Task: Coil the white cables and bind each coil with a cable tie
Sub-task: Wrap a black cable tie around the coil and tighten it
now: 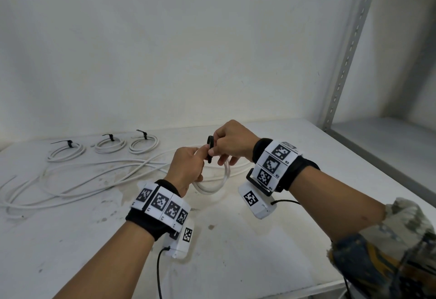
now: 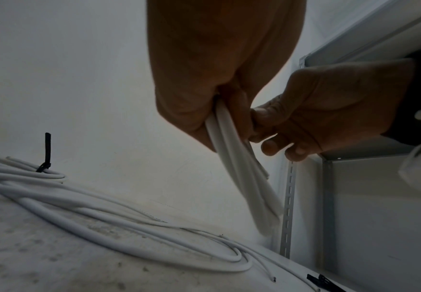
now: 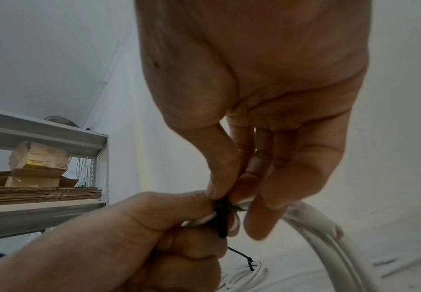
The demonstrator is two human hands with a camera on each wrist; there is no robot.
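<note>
Hands meeting above the white table (image 1: 259,239), raised clear of its top. My left hand (image 1: 186,169) grips a coil of white cable (image 1: 212,186), fingers curled round the bunched strands; the coil hangs below my fist, off the surface. My right hand (image 1: 232,143) pinches a black cable tie (image 1: 210,147) between thumb and forefinger, the other fingers loosely bent, and the tie stands looped at the top of the coil. In the right wrist view my own fingers hide where the tie closes, so I cannot tell whether it is locked. Behind my hands, loose cable (image 1: 70,180) sprawls across the left part of the table. Beyond it, near the wall (image 1: 188,51), three bound coils lie in a row: left (image 1: 66,151), middle (image 1: 109,145), right (image 1: 144,143), each with a black tie. A spare tie (image 2: 321,281) lies near the table's edge. A slotted metal post (image 1: 349,51) rises at the right. Beside the table stands a shelf (image 3: 54,136) with cardboard (image 3: 37,193).
</note>
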